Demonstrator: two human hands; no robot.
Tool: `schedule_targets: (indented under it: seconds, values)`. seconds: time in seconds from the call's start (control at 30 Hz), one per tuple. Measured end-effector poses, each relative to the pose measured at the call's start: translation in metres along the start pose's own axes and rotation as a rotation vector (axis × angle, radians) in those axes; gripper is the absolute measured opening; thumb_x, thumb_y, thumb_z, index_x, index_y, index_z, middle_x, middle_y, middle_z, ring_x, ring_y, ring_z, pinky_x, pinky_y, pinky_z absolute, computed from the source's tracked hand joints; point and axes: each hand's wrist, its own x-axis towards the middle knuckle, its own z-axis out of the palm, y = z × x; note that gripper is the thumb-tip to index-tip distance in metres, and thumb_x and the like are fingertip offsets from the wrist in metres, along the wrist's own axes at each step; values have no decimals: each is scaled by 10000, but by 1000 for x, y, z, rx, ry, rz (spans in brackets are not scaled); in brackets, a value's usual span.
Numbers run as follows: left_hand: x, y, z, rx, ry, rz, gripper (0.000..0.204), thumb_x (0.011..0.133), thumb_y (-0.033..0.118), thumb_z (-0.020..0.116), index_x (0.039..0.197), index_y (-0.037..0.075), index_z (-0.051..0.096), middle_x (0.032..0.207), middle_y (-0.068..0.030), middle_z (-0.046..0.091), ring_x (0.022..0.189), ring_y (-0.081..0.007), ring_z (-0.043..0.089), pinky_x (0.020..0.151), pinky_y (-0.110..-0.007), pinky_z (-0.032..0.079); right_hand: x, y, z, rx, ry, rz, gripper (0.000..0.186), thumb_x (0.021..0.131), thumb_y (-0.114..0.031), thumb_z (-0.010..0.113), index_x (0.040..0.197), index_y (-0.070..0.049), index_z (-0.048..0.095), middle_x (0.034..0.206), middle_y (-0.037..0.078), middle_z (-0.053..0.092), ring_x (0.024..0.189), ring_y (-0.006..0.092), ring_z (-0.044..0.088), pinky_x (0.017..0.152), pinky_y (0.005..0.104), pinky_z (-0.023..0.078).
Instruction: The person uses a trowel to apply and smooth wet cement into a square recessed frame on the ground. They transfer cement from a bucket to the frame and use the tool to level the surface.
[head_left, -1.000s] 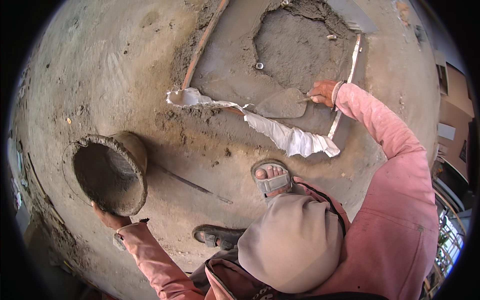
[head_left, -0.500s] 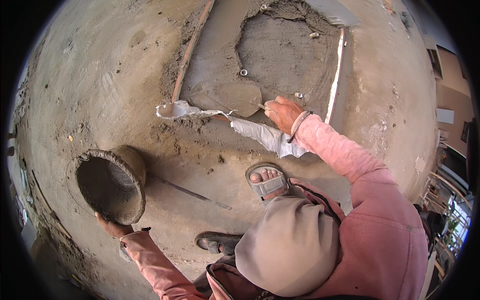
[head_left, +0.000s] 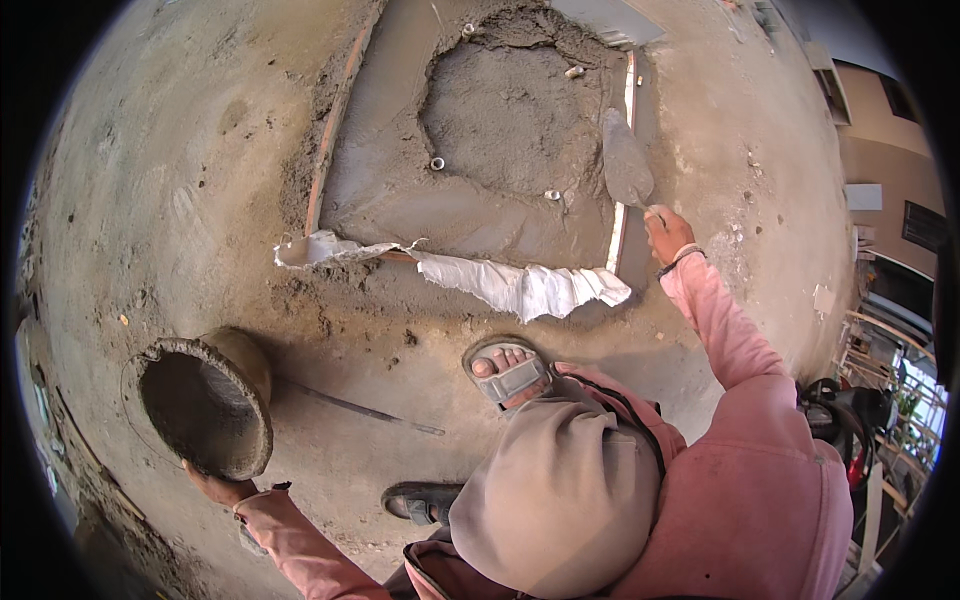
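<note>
My right hand [head_left: 668, 232] grips the handle of a mortar-coated trowel [head_left: 628, 158], whose blade lies at the right edge of a square of wet mortar [head_left: 512, 118] framed by wooden strips [head_left: 340, 120]. A rough rounded patch in the square holds several short pipe stubs [head_left: 437, 163]. Torn white sheeting [head_left: 525, 287] lies along the near edge. At lower left, my left hand [head_left: 213, 484] holds the bottom rim of a cement-caked bucket [head_left: 205, 405], tilted with its mouth toward me; the fingers are partly behind it.
A dark rod [head_left: 365, 405] lies on the concrete floor [head_left: 200, 200] beside the bucket, near my sandalled feet [head_left: 505, 375]. At the far right stand a building wall [head_left: 880, 160], wooden pieces, and dark equipment [head_left: 840, 420] behind my shoulder.
My right hand and trowel have swung from the near edge of the mortar to its right side, the blade now pointing away from me. My left hand stays on the bucket.
</note>
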Motion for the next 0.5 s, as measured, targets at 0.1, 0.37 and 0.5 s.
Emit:
schedule_targets:
  seconds: [0.1, 0.37, 0.5]
  values:
    - [-6, 9, 8, -100, 13, -123, 521, 917, 380, 424, 1259, -12, 440, 1287, -140, 461, 1160, -290, 459, 1010, -408, 344, 3, -14, 4, 514, -59, 323, 285, 906, -267, 474, 1076, -40, 486, 820, 74, 532, 594, 151, 510, 464, 308, 461]
    - [7, -1, -5, -105, -24, -64, 523, 909, 371, 438, 1261, -16, 442, 1292, -154, 458, 1139, -303, 483, 976, -416, 389, 22, -47, 72, 598, -24, 268, 331, 920, -267, 404, 1094, 3, 485, 807, 90, 534, 583, 182, 546, 454, 334, 496]
    - [7, -3, -4, -132, -12, -51, 504, 905, 348, 439, 1253, -16, 449, 1267, -166, 472, 1127, -308, 489, 964, -425, 398, 92, -46, 69, 555, 68, 243, 354, 923, -293, 421, 1107, 2, 487, 851, 109, 556, 613, 194, 554, 458, 345, 495]
